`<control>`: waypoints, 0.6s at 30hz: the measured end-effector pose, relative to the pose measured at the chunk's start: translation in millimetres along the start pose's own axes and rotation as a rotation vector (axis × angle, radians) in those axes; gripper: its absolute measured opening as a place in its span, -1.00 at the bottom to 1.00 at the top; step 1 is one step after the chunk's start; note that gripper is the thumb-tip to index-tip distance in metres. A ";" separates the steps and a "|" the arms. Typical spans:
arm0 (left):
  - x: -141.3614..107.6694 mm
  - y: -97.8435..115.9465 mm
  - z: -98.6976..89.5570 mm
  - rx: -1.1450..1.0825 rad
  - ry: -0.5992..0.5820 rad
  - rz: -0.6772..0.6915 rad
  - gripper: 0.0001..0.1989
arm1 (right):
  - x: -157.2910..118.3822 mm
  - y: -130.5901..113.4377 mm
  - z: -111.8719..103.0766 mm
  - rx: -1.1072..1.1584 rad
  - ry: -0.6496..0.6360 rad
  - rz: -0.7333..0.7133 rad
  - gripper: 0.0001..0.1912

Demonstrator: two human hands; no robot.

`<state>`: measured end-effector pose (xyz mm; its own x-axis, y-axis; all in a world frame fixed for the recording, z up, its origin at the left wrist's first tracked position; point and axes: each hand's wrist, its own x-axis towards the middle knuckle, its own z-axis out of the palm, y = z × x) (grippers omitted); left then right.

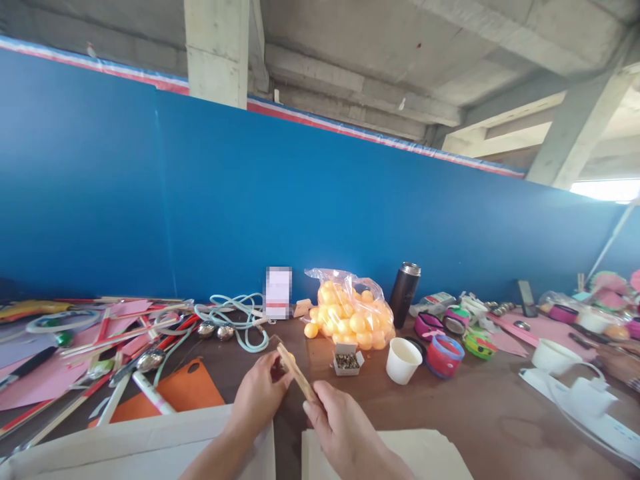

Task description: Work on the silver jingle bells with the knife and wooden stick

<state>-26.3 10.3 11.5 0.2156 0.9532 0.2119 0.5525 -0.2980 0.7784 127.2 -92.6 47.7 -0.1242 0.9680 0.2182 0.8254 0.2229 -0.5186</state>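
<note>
My right hand (345,427) is closed around the lower end of a flat wooden stick (299,375), which slants up and to the left. Across from it, my left hand (263,390) is closed in a pinch beside the stick's upper part. A bit of yellow-orange shows near those left fingertips, too small and covered to name. Just beyond the hands stands a small white open box (347,371) of little metal pieces. Behind that sits a clear plastic bag of orange balls (355,321). To the right is a white paper cup (404,363).
Pale cardboard sheets (175,443) lie at the front edge. Sticks, metal balls (150,361), an orange sheet (187,387) and a light-blue cord (243,320) clutter the left. Rightward are a black bottle (404,297), a red-blue tub (444,357) and a white power strip (580,407); another person's hand (620,363) is far right.
</note>
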 end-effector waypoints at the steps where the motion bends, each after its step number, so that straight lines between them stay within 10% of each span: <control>1: 2.2 -3.0 0.8 -0.050 0.045 -0.029 -0.65 | 0.8 -0.4 0.2 0.041 0.008 -0.010 -0.81; 18: 12.4 -13.5 -0.5 -0.339 0.206 -0.148 -0.53 | 3.3 1.6 -1.5 0.200 -0.036 -0.036 -0.71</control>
<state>-31.5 26.2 3.9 -0.0307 0.9849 0.1704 0.2618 -0.1567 0.9523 128.9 -89.2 48.8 -0.1747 0.9616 0.2116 0.6948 0.2727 -0.6655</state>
